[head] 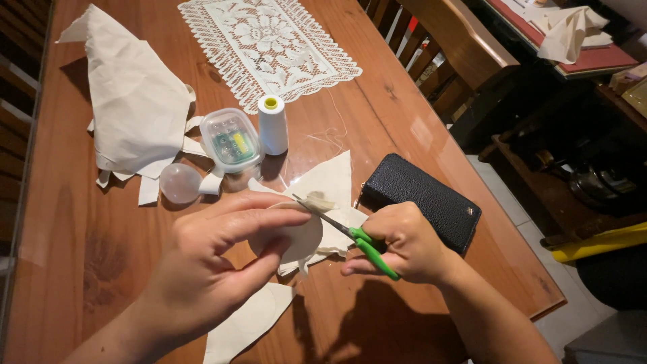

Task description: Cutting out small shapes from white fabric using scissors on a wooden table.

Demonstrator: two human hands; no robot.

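My left hand (216, 259) pinches a small rounded piece of cream fabric (301, 237) between thumb and fingers, above the wooden table (81, 222). My right hand (404, 244) grips green-handled scissors (354, 236); their blades point up and left and meet the top edge of the fabric piece, by a frayed tuft. Under both hands lie more cream fabric scraps (331, 180).
A black wallet (424, 199) lies right of my right hand. Behind are a white thread spool (272, 125), a clear plastic sewing box (230, 140), a clear round lid (180, 183), a large cream cloth (135, 101), a lace doily (266, 42) and a wooden chair (458, 47).
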